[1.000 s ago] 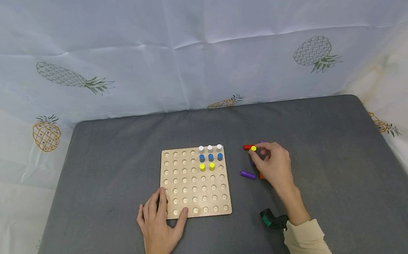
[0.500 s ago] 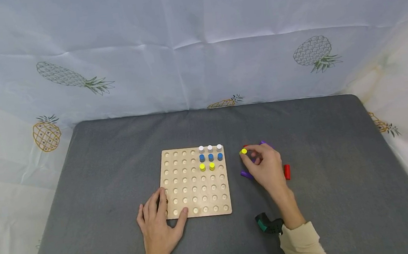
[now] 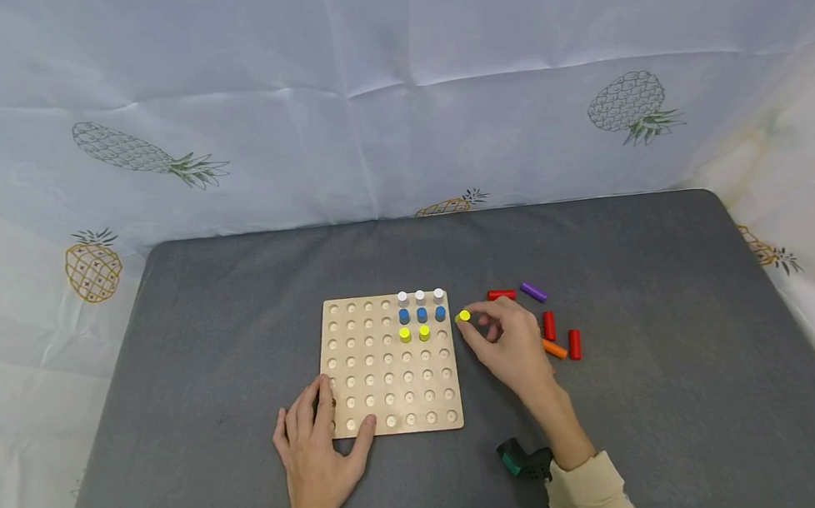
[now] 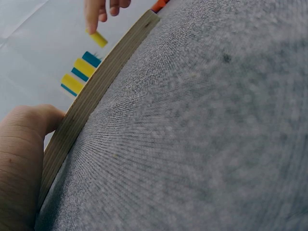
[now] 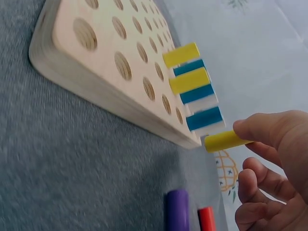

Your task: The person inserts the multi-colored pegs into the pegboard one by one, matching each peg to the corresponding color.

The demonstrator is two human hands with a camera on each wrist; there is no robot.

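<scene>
My right hand [image 3: 511, 349] pinches a yellow peg [image 5: 225, 141] between thumb and fingertips, just off the right edge of a wooden pegboard [image 3: 362, 385]. The peg is held above the table and tilted in the right wrist view. In the board's back right part stand a row of white pegs [image 3: 420, 296], a row of blue pegs [image 3: 422, 315] and two yellow pegs [image 3: 405, 335], with an open hole right of the two. My left hand [image 3: 321, 457] rests with spread, relaxed fingers on the board's front left corner, its thumb [image 4: 45, 119] at the front edge.
Loose red pegs [image 3: 575, 344], an orange peg [image 3: 555, 349] and a purple peg [image 3: 533, 291] lie around my right hand. Another purple peg [image 5: 177, 211] lies below that hand in the right wrist view. The board sits on a grey cloth-covered table [image 3: 674, 341].
My right hand has moved left with the yellow peg, from the loose pegs to the board's right edge. Several loose pegs have come into view behind it. My left hand has stayed put.
</scene>
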